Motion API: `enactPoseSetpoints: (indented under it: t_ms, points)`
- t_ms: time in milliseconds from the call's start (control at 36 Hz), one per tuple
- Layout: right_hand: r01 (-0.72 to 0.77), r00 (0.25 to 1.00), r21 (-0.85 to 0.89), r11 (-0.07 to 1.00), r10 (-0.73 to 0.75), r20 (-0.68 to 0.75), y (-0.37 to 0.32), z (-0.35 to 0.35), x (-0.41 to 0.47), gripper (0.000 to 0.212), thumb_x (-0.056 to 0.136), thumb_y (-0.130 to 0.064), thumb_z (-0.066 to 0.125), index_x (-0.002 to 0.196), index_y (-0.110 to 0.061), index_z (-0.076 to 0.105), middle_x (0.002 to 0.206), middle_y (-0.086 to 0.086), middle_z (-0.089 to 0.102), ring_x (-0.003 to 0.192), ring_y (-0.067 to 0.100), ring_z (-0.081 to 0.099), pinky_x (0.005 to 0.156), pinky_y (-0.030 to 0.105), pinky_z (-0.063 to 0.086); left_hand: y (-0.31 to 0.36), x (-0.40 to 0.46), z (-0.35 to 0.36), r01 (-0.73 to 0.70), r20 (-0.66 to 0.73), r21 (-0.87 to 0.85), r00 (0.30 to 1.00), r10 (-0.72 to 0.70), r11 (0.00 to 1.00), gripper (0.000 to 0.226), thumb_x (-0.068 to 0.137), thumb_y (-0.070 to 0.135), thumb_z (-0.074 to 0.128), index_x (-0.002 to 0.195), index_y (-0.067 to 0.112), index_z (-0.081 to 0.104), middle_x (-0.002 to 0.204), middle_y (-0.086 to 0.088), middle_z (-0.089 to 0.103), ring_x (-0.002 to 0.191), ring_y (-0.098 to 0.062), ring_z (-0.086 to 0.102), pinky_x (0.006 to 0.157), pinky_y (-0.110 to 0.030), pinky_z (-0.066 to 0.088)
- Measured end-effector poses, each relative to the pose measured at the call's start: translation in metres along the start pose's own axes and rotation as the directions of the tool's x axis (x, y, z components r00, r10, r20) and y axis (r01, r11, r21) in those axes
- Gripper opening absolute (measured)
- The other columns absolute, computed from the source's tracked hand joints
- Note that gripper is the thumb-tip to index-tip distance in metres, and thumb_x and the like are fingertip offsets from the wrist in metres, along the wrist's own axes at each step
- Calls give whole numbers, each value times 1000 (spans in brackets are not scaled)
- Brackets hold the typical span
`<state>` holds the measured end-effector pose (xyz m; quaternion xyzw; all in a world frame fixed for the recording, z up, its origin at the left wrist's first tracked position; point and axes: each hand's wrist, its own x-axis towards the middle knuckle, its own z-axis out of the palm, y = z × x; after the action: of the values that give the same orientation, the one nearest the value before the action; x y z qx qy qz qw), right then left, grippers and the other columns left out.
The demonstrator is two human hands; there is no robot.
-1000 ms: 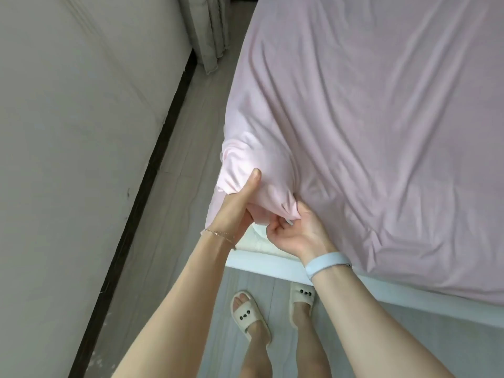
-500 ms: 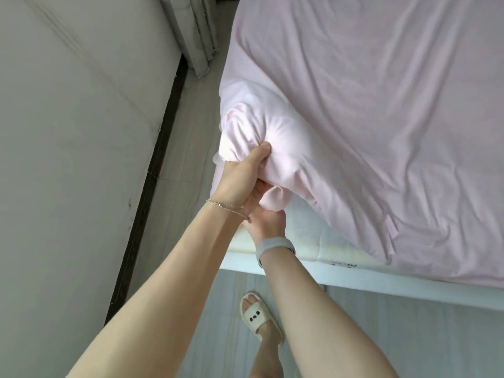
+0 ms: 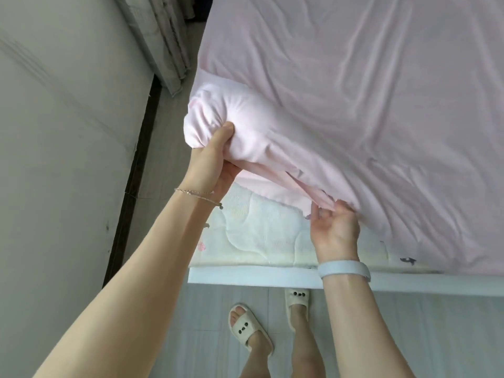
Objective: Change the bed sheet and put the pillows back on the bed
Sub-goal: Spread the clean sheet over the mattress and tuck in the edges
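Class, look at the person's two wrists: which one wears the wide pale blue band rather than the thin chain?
The right hand, pinching the pink sheet edge, has the pale blue band on its wrist; the left hand's wrist bears the thin chain bracelet.

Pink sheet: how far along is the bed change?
Early. Pink sheet covers most of the bed; near corner is peeled up, baring quilted mattress. Left hand grips the bunched corner, right hand pinches the edge. No pillows or other sheet in view.

You find no legible text, label, brand, number or sign anywhere in view. The small dark marks on the mattress point(image 3: 272, 236) edge at 4 o'clock are too blurred to read.
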<state>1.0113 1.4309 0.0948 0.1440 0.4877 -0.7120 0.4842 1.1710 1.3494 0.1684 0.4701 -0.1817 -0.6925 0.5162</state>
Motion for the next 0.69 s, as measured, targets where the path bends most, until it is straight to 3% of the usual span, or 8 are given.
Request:
enactPoseSetpoints:
  t_ms: [28,83,167,250,333,472,611,694]
  points:
    - [166,986,-138,976,-164,30,-4,0,-6,26,93,1,37,77,-16,48,78,-2,56,78,9,57,82,25,47,4,-1,3,-20,16,-13,1000,20,1000,24,96,9,49,117,1,54,107,-13,66,95,-19,66,75,-30,57]
    - [475,879,-396,786,-447,168,-7,-9,-14,17,92,-10,41,80,-17,51,83,-2,55,80,6,54,81,23,46,7,-4,3,-49,46,-15,998,50,999,25,97,11,47,118,0,55,110,-13,66,99,-19,66,75,-28,56]
    - [590,799,-586,556,-508,322,5,-39,-16,11,87,-20,42,83,-13,49,77,-7,52,69,-5,48,71,17,41,-2,-14,-13,-41,22,-4,999,41,999,21,98,12,45,112,4,58,100,-7,71,96,-15,68,73,-26,55]
    - [452,884,-687,569,-389,260,30,-69,-15,16,91,-18,46,75,-14,47,74,-5,52,68,-1,50,77,22,45,-27,-23,-51,16,-111,3,994,-15,1000,29,97,12,45,123,2,53,108,-9,69,100,-18,67,68,-26,56]
    - [97,990,-649,754,-141,-16,63,-91,-12,28,96,-2,42,69,-10,46,74,5,48,71,10,48,93,38,48,-61,-30,-96,127,-312,10,943,-117,992,34,96,11,46,127,1,51,121,-14,61,107,-23,62,64,-26,57]
    - [-369,902,-350,861,241,-358,111,-120,-3,15,98,-5,40,99,-8,55,92,7,56,88,17,55,88,28,45,-100,-31,-152,236,-481,13,853,-200,972,13,95,11,46,98,14,58,96,-3,64,84,-13,62,53,-22,55]
    - [-440,850,-341,831,262,-457,134,-133,8,22,97,-5,43,78,-12,52,96,9,53,81,12,57,65,20,47,-123,-16,-187,313,-518,97,826,-220,945,8,94,13,51,98,13,58,95,-2,64,84,-14,62,55,-26,55]
    - [-452,851,-330,828,290,-438,137,-137,17,16,97,-2,43,105,1,56,87,7,48,70,6,56,64,14,48,-137,-11,-199,349,-543,72,799,-257,934,5,94,12,54,91,14,56,92,-2,63,82,-14,61,63,-32,53]
